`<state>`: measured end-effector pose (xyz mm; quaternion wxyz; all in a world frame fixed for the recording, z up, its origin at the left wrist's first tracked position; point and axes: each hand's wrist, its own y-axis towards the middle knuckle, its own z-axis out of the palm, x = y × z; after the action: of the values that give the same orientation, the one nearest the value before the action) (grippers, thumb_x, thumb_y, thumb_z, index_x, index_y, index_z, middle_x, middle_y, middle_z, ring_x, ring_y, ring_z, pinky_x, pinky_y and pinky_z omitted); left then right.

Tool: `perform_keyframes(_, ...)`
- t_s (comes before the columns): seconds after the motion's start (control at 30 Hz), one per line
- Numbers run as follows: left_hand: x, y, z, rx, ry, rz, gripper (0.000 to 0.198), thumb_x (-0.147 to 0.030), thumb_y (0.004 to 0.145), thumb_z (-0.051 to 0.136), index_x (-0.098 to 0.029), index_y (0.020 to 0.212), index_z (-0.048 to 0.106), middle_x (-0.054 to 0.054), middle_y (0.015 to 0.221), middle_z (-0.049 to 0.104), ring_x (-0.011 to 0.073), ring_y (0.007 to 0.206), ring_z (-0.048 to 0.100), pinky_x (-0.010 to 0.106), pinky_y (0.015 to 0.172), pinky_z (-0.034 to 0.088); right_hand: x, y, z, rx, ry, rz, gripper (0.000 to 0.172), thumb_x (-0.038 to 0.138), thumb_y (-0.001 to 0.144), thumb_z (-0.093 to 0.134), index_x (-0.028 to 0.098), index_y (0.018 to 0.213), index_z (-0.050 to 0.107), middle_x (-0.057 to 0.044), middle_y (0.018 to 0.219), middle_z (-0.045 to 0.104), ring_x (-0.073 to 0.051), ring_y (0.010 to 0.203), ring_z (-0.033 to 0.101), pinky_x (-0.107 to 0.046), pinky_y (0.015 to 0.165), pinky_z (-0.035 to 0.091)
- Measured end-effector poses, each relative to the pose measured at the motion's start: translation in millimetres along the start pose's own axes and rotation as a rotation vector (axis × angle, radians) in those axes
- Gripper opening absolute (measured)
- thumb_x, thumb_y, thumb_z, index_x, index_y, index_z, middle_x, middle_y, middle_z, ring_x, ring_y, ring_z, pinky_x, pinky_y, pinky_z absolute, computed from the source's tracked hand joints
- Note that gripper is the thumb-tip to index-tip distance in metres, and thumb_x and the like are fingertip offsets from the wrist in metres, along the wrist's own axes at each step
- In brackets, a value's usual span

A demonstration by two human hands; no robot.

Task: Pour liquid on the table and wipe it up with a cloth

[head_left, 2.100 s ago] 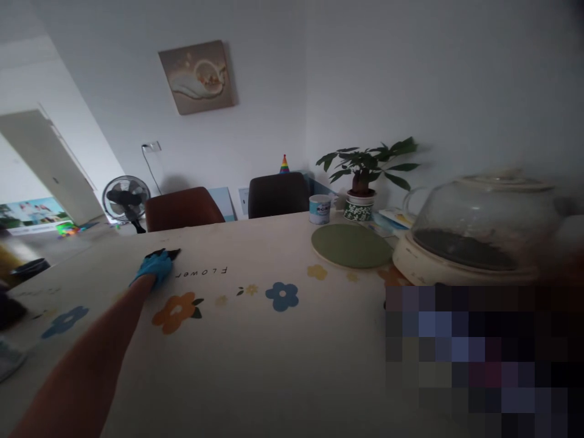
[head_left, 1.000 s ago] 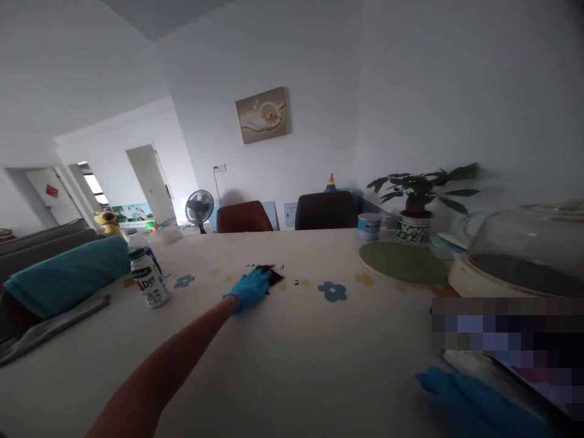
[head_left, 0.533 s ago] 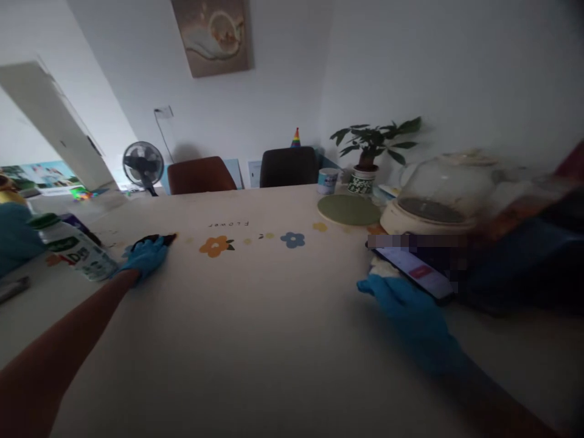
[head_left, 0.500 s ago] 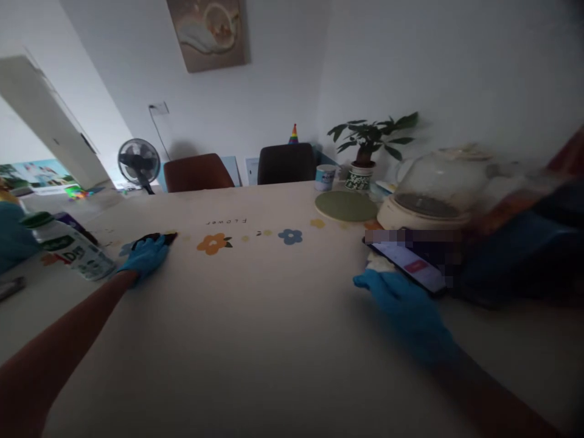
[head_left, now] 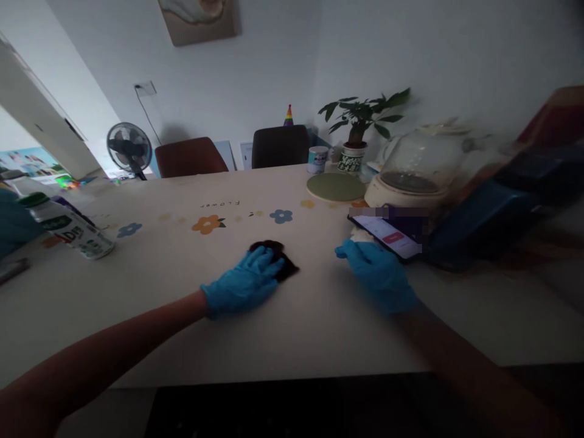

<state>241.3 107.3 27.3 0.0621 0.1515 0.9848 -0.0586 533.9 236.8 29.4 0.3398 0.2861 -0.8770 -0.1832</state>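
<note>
Dim room, white walls; fan (head_left: 129, 146), brown chair (head_left: 189, 157) and dark chair (head_left: 280, 146) past the far edge of a white table (head_left: 292, 340) with a flower print. On my feed the black cloth (head_left: 288, 267) is on the tabletop, mid-table, on the near side of the printed flowers. Left hand (head_left: 244, 283), blue glove, is palm down on it, fingers stretched out over the top. Right hand (head_left: 381, 274), same glove, has fingers partly curled near the phone (head_left: 404, 244) and a pale item (head_left: 362, 235); I can't tell if it grips anything. Blur and pixel blocks hide some of that corner. Behind the phone I get a glass kettle (head_left: 420, 158), green mat (head_left: 335, 187) and potted plant (head_left: 360, 121). Green-capped bottle (head_left: 70, 228) is well off on the left, looks tilted from this angle.
</note>
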Motion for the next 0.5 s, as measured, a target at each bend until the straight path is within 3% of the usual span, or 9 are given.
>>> perform_keyframes(0.13, -64.6, 32.1, 1.9, -0.086, -0.011, 0.28, 0.06, -0.046, 0.104, 0.031, -0.018, 0.156, 0.045, 0.016, 0.155, 0.045, 0.035, 0.146, 0.037, 0.052, 0.13, 0.019, -5.8, 3.3, 7.1, 0.068, 0.001, -0.023, 0.039, 0.036, 0.102, 0.045, 0.018, 0.086, 0.075, -0.014, 0.097, 0.08, -0.024, 0.093, 0.075, -0.037, 0.095, 0.055)
perform_keyframes(0.27, -102.6, 46.1, 10.5, -0.19, -0.006, 0.478, 0.061, -0.048, 0.105, 0.032, -0.014, 0.153, 0.049, 0.018, 0.148, 0.051, 0.0373, 0.141, 0.042, 0.057, 0.124, 0.03, -10.7, 7.8, 11.9, 0.056, 0.052, 0.008, 0.039, 0.033, 0.102, 0.043, 0.023, 0.077, 0.072, -0.012, 0.087, 0.079, -0.025, 0.082, 0.076, -0.039, 0.085, 0.06)
perform_keyframes(0.37, -103.4, 33.9, 15.8, -0.225, 0.007, 0.507, 0.058, -0.045, 0.106, 0.03, -0.015, 0.153, 0.048, 0.016, 0.152, 0.049, 0.0345, 0.145, 0.04, 0.054, 0.126, 0.03, -13.3, 7.0, 7.7, 0.077, 0.056, -0.019, 0.038, 0.034, 0.101, 0.045, 0.023, 0.078, 0.073, -0.012, 0.09, 0.08, -0.027, 0.086, 0.077, -0.04, 0.086, 0.061)
perform_keyframes(0.5, -67.7, -9.5, 15.9, -0.228, 0.015, 0.381, 0.056, -0.042, 0.107, 0.032, -0.019, 0.156, 0.045, 0.013, 0.161, 0.041, 0.0301, 0.152, 0.034, 0.049, 0.13, 0.026, -11.2, 2.5, 1.4, 0.044, 0.029, -0.025, 0.03, 0.037, 0.094, 0.052, 0.024, 0.078, 0.074, -0.012, 0.094, 0.079, -0.031, 0.092, 0.076, -0.047, 0.094, 0.059)
